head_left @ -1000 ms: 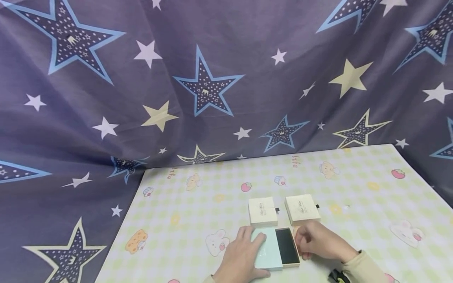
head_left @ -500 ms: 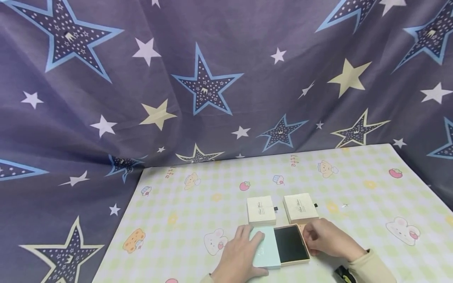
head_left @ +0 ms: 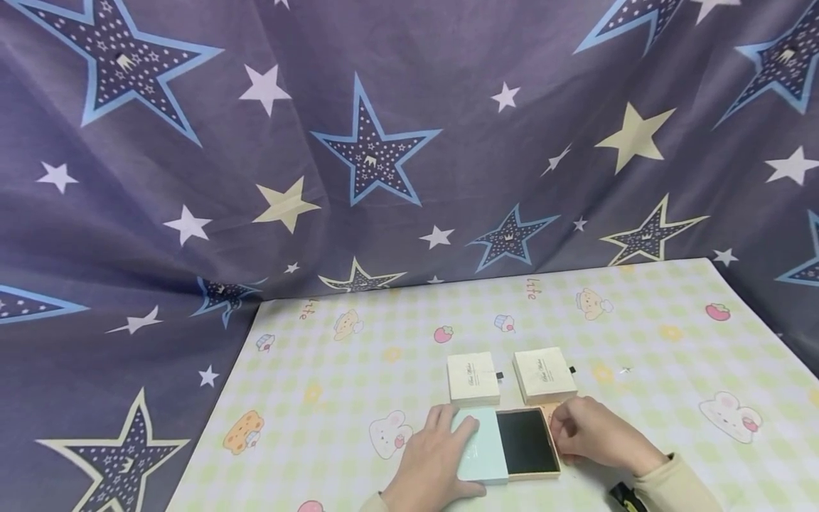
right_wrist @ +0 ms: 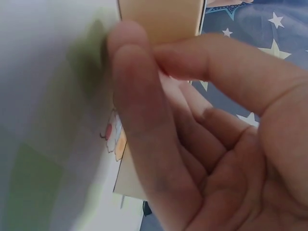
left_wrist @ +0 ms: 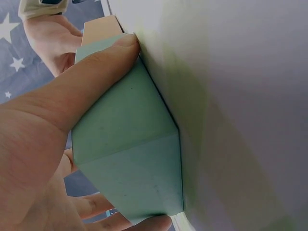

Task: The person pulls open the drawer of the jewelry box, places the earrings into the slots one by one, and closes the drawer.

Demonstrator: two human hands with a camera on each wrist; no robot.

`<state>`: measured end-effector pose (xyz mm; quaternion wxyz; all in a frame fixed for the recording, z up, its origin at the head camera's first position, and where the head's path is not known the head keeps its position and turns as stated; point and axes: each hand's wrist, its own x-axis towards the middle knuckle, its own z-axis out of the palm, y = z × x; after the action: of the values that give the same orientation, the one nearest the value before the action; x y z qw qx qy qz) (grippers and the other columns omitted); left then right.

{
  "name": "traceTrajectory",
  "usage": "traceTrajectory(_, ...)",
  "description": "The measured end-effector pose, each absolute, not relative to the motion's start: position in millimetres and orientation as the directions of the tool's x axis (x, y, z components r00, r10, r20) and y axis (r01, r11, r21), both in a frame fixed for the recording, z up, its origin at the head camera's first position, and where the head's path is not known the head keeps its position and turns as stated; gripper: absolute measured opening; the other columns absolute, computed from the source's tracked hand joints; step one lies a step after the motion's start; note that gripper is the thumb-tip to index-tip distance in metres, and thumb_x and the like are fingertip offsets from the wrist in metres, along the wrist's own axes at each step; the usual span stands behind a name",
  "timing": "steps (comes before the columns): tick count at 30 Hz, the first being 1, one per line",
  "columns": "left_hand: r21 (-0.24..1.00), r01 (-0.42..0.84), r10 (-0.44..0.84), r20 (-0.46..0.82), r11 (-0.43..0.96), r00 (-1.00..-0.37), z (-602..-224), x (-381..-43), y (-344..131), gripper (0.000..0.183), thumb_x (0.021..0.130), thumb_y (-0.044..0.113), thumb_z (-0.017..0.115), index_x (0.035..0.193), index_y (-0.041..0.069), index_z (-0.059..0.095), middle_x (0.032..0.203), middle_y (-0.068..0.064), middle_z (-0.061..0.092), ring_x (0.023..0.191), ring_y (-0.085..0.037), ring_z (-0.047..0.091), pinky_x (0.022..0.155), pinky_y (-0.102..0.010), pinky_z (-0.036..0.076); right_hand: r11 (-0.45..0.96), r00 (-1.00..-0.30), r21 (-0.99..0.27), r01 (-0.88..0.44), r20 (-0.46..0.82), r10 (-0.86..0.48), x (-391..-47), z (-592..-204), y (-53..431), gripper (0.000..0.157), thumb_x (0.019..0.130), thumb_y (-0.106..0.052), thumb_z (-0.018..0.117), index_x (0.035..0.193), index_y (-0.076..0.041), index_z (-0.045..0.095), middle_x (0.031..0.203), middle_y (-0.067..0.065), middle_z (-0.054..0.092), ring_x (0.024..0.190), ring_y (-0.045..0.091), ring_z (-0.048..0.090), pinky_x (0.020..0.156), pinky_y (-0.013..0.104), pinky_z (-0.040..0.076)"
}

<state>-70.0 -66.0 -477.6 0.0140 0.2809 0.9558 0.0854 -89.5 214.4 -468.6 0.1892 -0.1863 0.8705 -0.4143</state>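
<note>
A mint-green drawer box lies on the table, its sleeve (head_left: 484, 455) to the left and its tan drawer (head_left: 527, 441) with a black inside slid out to the right. My left hand (head_left: 430, 455) grips the sleeve across its width. In the left wrist view the thumb (left_wrist: 98, 72) lies along one side of the sleeve, with fingers round the opposite side. At the drawer's outer end, my right hand (head_left: 595, 430) pinches with thumb and forefinger. In the right wrist view the fingertips meet at the drawer's tan end (right_wrist: 163, 24) and hide what lies between them.
Two cream boxes, a left one (head_left: 473, 379) and a right one (head_left: 545, 375), lie just behind the mint-green box, each with a small black tab. A checked cloth (head_left: 320, 441) covers the table. Behind hangs a purple star-patterned curtain (head_left: 224, 142).
Over the first half second my right hand moved right and the drawer came further out of the sleeve. Since then both have stayed nearly still. My left hand kept its hold on the sleeve.
</note>
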Motion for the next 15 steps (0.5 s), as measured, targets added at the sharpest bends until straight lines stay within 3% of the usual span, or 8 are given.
traceTrajectory(9,0.172,0.539,0.545,0.018,0.824,-0.838,-478.0,-69.7,-66.6,0.083,0.063,0.06,0.086,0.13,0.023,0.054,0.139,-0.01,0.048,0.123,-0.025,0.046,0.064,-0.025,0.052,0.677,-0.881,-0.67,-0.303,-0.074,-0.467,-87.0,-467.5,219.5,0.023,0.069,0.0,0.068,0.066,-0.021,0.062,0.06,-0.016,0.054,0.054,-0.003,0.045,0.051,0.018,0.039)
traceTrajectory(15,0.167,0.548,0.553,0.02,0.82,-0.833,-479.0,-71.8,-67.3,0.083,0.063,0.06,0.086,0.13,0.023,0.054,0.138,-0.009,0.048,0.124,-0.024,0.046,0.065,-0.025,0.052,0.669,-0.888,-0.69,-0.275,-0.085,-0.452,-88.8,-455.9,229.1,0.013,0.078,-0.009,0.074,0.072,-0.019,0.069,0.066,-0.015,0.061,0.056,-0.002,0.047,0.052,0.019,0.042)
